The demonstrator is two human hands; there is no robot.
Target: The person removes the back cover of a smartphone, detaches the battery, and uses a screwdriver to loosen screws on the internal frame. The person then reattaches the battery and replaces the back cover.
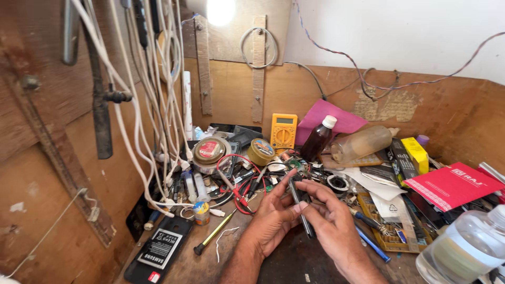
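My left hand (271, 215) and my right hand (329, 221) meet over the middle of a cluttered wooden bench. Between them they hold a thin dark pen-like tool (301, 208), tilted with its upper end near my left thumb. My right fingers pinch its lower part and also touch a small dark piece at its top. A green-and-yellow screwdriver (213, 235) lies on the bench left of my left wrist. A blue-handled tool (372, 243) lies to the right of my right hand.
A yellow multimeter (283, 131) leans on the back wall by a brown bottle (317, 139) and round tins (210, 150). White cables (152, 105) hang at left. A black phone battery (160, 250) lies front left, a clear plastic bottle (465, 247) front right, a red packet (452, 185) right.
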